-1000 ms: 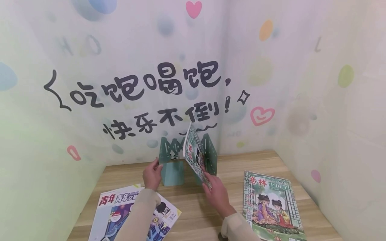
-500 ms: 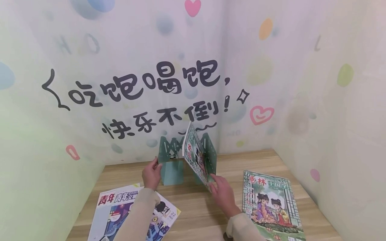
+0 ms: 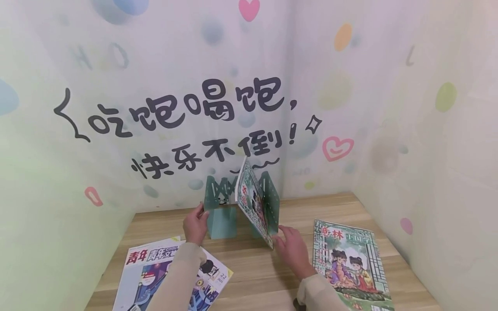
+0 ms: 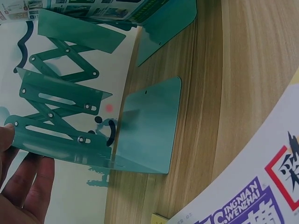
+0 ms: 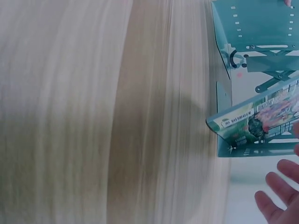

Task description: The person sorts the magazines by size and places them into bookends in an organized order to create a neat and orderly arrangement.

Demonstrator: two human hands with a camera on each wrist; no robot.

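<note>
A green metal expandable bookend (image 3: 222, 223) with crisscross bars stands at the back of the table. My left hand (image 3: 196, 224) holds its left end plate; in the left wrist view thumb and fingers (image 4: 35, 182) lie on either side of that plate (image 4: 70, 151). A green-covered magazine (image 3: 253, 201) stands tilted inside the bookend, leaning toward the right end plate (image 3: 273, 198). My right hand (image 3: 293, 250) is beside the magazine's lower near corner. In the right wrist view its fingers (image 5: 280, 186) are spread, below the magazine's spine (image 5: 238, 116).
Another green magazine (image 3: 352, 263) lies flat at the right of the wooden table (image 3: 253, 276). Overlapping white and purple magazines (image 3: 134, 276) lie at the left, partly under the left sleeve (image 3: 177, 276). A printed cloth wall (image 3: 186, 52) rises behind the table.
My right hand has let go of the magazine and drawn back to the right and slightly down. The magazine stays leaning in the bookend. My left hand has kept its hold.
</note>
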